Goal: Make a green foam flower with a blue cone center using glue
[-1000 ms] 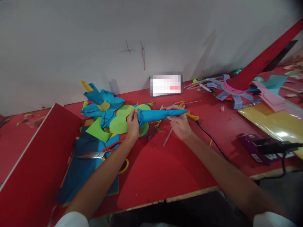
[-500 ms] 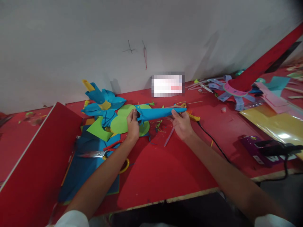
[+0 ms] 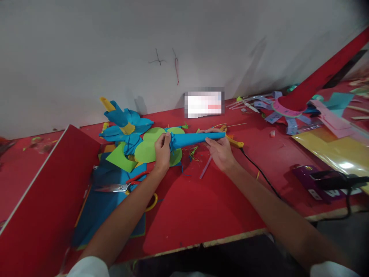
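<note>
Tabletop (image 3: 196, 200) between blue cone (image 3: 190, 140) and front edge (image 3: 233, 238)

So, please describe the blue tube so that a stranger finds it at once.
Find the red table, then the left hand and right hand above it. The tube spans between them, tapering rightward; unlike the blue flower, it is held and shows no yellow.

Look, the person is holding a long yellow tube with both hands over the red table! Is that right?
Not quite: the tube is blue, not yellow, as the head view shows. The left hand and right hand do both hold it over the red table.
</note>
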`<state>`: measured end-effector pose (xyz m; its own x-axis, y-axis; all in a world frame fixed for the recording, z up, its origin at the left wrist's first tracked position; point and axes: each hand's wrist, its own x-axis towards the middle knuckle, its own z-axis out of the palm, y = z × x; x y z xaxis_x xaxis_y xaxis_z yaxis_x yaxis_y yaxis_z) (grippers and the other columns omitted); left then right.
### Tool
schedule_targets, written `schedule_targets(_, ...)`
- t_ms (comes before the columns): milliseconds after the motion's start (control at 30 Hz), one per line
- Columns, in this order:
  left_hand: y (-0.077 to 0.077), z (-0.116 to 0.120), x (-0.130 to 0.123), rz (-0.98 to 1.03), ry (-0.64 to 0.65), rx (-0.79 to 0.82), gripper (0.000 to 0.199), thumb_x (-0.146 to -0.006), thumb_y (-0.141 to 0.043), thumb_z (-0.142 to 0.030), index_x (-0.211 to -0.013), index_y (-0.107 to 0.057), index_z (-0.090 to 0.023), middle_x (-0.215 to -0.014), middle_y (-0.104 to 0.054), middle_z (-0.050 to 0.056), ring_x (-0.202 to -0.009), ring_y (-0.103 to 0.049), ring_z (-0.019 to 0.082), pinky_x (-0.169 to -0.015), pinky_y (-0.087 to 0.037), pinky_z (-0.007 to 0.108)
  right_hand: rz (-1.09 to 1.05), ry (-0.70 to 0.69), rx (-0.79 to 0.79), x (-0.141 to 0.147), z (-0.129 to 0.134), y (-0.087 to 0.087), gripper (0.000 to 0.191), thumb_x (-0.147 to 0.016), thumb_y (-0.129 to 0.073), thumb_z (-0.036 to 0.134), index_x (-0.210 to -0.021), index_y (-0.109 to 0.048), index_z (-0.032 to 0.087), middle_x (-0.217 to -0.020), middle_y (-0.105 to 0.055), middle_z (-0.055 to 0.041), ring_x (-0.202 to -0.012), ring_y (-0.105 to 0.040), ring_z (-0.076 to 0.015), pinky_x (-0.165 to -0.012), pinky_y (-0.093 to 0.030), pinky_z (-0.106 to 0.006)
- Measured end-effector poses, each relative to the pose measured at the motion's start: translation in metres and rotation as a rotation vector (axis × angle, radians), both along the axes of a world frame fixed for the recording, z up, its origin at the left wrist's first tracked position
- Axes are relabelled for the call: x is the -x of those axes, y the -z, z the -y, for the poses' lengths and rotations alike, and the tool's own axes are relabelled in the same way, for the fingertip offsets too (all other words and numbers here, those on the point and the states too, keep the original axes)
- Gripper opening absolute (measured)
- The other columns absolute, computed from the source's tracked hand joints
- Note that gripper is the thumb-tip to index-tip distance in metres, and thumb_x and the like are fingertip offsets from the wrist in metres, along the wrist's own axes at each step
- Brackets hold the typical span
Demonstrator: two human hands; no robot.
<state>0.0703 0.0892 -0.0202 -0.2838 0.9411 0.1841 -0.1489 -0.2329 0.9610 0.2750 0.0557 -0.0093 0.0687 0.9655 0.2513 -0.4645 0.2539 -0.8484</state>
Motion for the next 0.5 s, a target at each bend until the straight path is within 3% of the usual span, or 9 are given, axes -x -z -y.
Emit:
schedule_targets(133, -0.0058, 0.0036, -0.0008, -0.132, 0.031, -0.097, 0.055, -0.090, -0.074, -0.057, -0.063, -0.044, -0.019, -0.064, -0.031, -0.004, -0.060, -0.031, 0.011, -0.056, -0.033, 0.023, 0.003, 0.024, 0.044, 0.0024, 0.0003, 0.0036, 0.033, -0.082, -0.087, 0.038, -0.104, -0.065, 0.030, -0.114, -0.073, -0.0019, -0.111, -0.070, -0.0219, -0.104, -0.059, -0.046)
schedule_targets(300, 0.0018, -0.0019, 0.0005, 0.016, -0.033, -0.009, 0.051, -0.086, -0.072, -0.067, -0.073, -0.056, -0.020, -0.070, -0.043, -0.003, -0.065, -0.040, 0.012, -0.057, -0.037, 0.023, -0.050, 0.083, 0.078, 0.0012, -0.0029, 0.0090, 0.034, -0.080, -0.089, 0.038, -0.102, -0.065, 0.030, -0.104, -0.069, 0.0016, -0.101, -0.069, -0.0179, -0.099, -0.062, -0.042)
schedule_targets(500, 0.0026, -0.0003, 0.0006, 0.102, -0.006, -0.050, 0.049, -0.082, -0.079, -0.059, -0.070, -0.053, -0.019, -0.067, -0.040, -0.004, -0.062, -0.038, 0.010, -0.057, -0.039, 0.021, -0.036, 0.025, 0.048, -0.0001, -0.0033, 0.0033, 0.038, -0.078, -0.089, 0.037, -0.105, -0.063, 0.030, -0.109, -0.075, -0.0021, -0.114, -0.070, -0.0235, -0.108, -0.057, -0.048)
